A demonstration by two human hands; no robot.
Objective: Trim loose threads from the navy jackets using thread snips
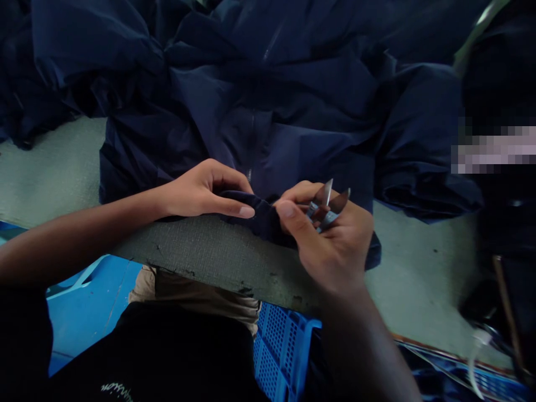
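Across your grey-green worktable [50, 173] spreads a navy zip jacket [268, 128], its gathered hem [262, 218] lying over the worn table edge [201, 251]. Your left hand [205, 192] pinches that hem between thumb and fingers, while your right hand [324, 237] curls around steel thread snips [329, 204], blades up.

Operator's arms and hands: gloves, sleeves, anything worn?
The left hand and right hand are bare, with no gloves, rings or watch visible. The forearms show no sleeves. Also worn: a black top with white print and khaki trousers.
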